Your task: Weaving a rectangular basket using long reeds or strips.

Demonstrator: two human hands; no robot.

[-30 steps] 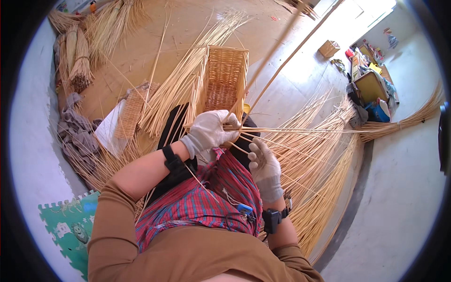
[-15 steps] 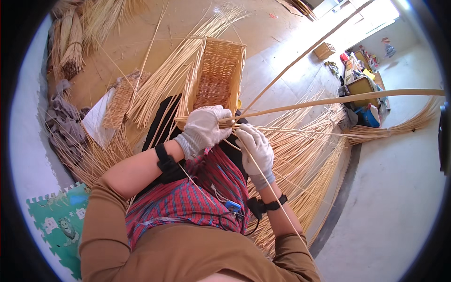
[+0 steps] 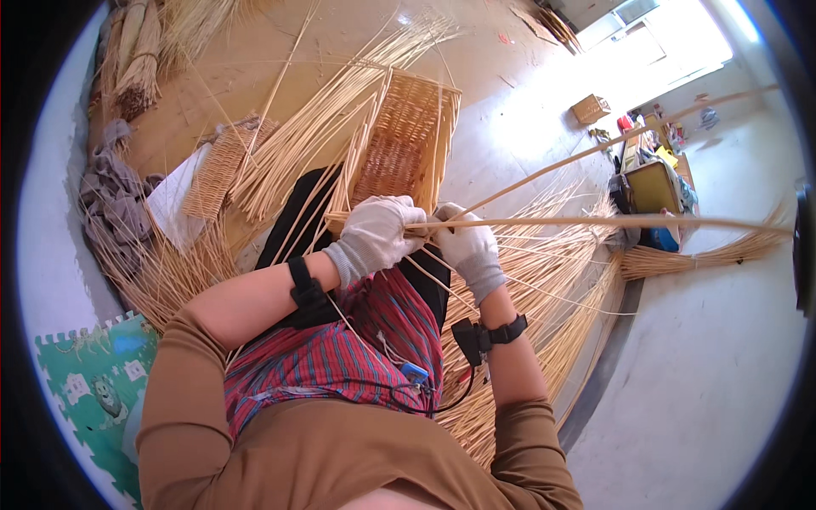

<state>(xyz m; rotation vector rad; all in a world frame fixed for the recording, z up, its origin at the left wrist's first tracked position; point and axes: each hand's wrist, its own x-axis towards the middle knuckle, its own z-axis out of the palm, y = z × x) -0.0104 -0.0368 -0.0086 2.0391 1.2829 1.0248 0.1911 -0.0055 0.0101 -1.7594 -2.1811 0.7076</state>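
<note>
A rectangular wicker basket point(image 3: 398, 140) leans away from my lap, its open side showing the woven inside. My left hand point(image 3: 380, 231), in a pale work glove, is closed round the basket's near edge, where several rods meet. Close beside it, my right hand point(image 3: 470, 248), gloved too, has its fingers bent round wicker rods at that edge; the fingertips are partly hidden. One thick rod point(image 3: 578, 222) runs from the hands toward the right, and another thick rod point(image 3: 586, 153) slants up to the right. Thinner rods stick out below the fingers.
Loose wicker rods point(image 3: 544, 289) spread over the floor at my right, and more rods point(image 3: 289, 144) lie left of the basket. A flat woven panel point(image 3: 223, 174) rests on the left. Farther right stand a small basket point(image 3: 590, 109) and a cluttered chair point(image 3: 653, 187).
My right hand has moved up and closer to my left at the basket edge. The long rods have swung, and the thin one across my right forearm now points right.
</note>
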